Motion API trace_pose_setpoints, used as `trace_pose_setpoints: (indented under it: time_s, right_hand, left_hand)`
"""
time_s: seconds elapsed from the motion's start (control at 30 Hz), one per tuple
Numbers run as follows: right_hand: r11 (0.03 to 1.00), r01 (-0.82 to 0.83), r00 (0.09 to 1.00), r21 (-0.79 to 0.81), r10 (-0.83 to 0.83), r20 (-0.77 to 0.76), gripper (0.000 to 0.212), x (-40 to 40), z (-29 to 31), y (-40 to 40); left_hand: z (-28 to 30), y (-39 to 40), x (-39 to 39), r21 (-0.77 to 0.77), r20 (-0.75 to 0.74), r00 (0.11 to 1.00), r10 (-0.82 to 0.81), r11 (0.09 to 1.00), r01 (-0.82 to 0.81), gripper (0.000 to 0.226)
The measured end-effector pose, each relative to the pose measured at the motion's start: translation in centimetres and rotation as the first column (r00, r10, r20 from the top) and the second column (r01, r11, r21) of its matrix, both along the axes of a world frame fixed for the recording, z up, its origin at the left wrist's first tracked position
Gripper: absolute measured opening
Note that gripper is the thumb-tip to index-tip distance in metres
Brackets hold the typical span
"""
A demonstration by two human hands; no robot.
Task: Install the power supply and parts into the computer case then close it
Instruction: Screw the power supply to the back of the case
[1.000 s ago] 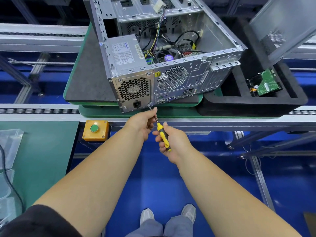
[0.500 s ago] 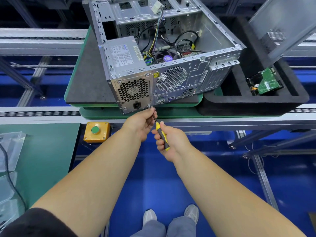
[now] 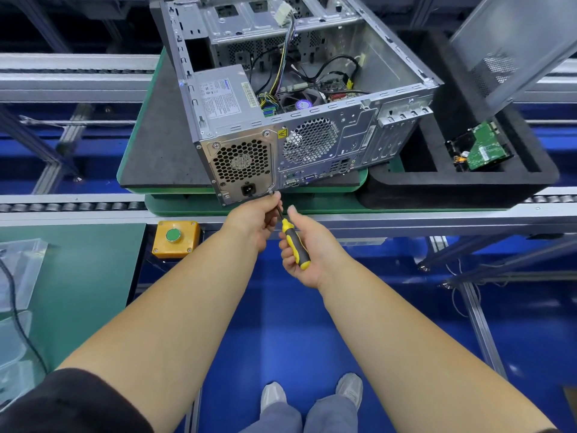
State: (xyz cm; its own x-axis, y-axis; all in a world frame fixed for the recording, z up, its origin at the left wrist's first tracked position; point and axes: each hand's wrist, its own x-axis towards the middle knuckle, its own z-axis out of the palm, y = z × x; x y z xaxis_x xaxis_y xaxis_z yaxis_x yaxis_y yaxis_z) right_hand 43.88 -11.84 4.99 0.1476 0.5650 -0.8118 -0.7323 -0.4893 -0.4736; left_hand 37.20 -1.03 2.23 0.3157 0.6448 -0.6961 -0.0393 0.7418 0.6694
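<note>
The computer case (image 3: 306,98) lies on its side with the open side up, on a dark mat (image 3: 156,145) laid over a green pallet (image 3: 193,204) that sits on a roller conveyor (image 3: 68,207); under and beyond the line is a blue floor (image 3: 281,323). The power supply (image 3: 231,98) sits in the case's near-left corner, its vented rear plate just above the left hand (image 3: 254,218). That hand pinches the shaft of the screwdriver (image 3: 295,243) right at the plate's lower right corner, while the right hand (image 3: 307,245), just beside and below the left one, curls around the yellow and black handle. Up and to the right of both hands, a black foam tray (image 3: 462,189) touches the pallet; its far right compartment holds a green circuit board (image 3: 484,148). A grey side panel (image 3: 515,42) stands tilted above that tray. Left of the left hand, a yellow button box (image 3: 176,239) with a green button sits on the frame.
</note>
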Motion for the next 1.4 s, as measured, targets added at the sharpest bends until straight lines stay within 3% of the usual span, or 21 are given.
trace_pose_setpoints:
  time_s: [0.1, 0.17, 0.23, 0.4, 0.57, 0.77, 0.93, 1.07, 1.17, 1.27, 1.4]
  right_hand:
    - [0.996, -0.056, 0.928, -0.075, 0.079, 0.364, 0.033, 0.1, -0.2, -0.1]
    - [0.992, -0.058, 0.886, -0.116, 0.105, 0.452, 0.036, 0.1, -0.3, 0.2]
    - [0.989, -0.059, 0.9, -0.138, 0.112, 0.422, 0.04, 0.0, 0.0, 0.4]
    - [0.989, -0.062, 0.983, -0.137, 0.084, 0.164, 0.042, 0.1, 0.7, 0.7]
    - [0.991, -0.052, 0.998, -0.125, 0.055, 0.023, 0.041, 0.3, 1.0, 0.8]
    - [0.992, -0.098, 0.989, -0.078, 0.106, 0.106, 0.041, 0.6, 0.6, 0.0]
    - [0.986, -0.163, 0.918, -0.041, 0.167, 0.361, 0.043, 0.5, 1.8, -1.1]
    - [0.977, -0.215, 0.793, 0.011, 0.168, 0.585, 0.041, 1.2, 4.1, -1.8]
    - [0.978, -0.198, 0.748, 0.064, 0.108, 0.655, 0.043, 2.4, 6.2, -2.2]
    - [0.98, -0.157, 0.699, 0.122, 0.023, 0.715, 0.041, 4.2, 8.6, -2.1]
    - [0.967, -0.19, 0.563, 0.17, -0.035, 0.826, 0.036, 7.0, 10.9, -1.7]
  left_hand:
    - [-0.1, 0.1, 0.2, 0.014, 0.0, 1.0, 0.012, 1.0, -0.012, 0.015]
    - [-0.3, 0.1, 0.3, 0.014, -0.014, 1.0, 0.02, 1.0, -0.019, 0.015]
    - [-0.4, 0.3, 0.2, 0.008, -0.027, 0.999, 0.026, 1.0, -0.026, 0.016]
    - [-0.5, 0.5, 0.2, -0.016, -0.073, 0.997, 0.008, 1.0, -0.01, 0.019]
    - [-0.5, 0.5, 0.4, -0.027, -0.1, 0.995, 0.005, 1.0, -0.008, 0.022]
    - [0.3, -0.2, 0.0, -0.023, -0.047, 0.998, -0.033, 0.999, 0.032, 0.018]
    - [2.8, -1.4, -1.3, 0.086, 0.046, 0.969, -0.241, 0.968, 0.237, 0.02]
    - [6.3, -2.2, -2.0, 0.227, 0.07, 0.911, -0.407, 0.895, 0.383, 0.029]
    - [9.7, -2.3, -2.1, 0.392, -0.116, 0.844, -0.523, 0.757, 0.523, 0.03]
    - [13.0, -2.1, -1.8, 0.524, -0.369, 0.788, -0.494, 0.589, 0.615, 0.03]
    - [16.7, -1.5, -0.8, 0.707, -0.409, 0.835, -0.367, 0.452, 0.545, 0.007]
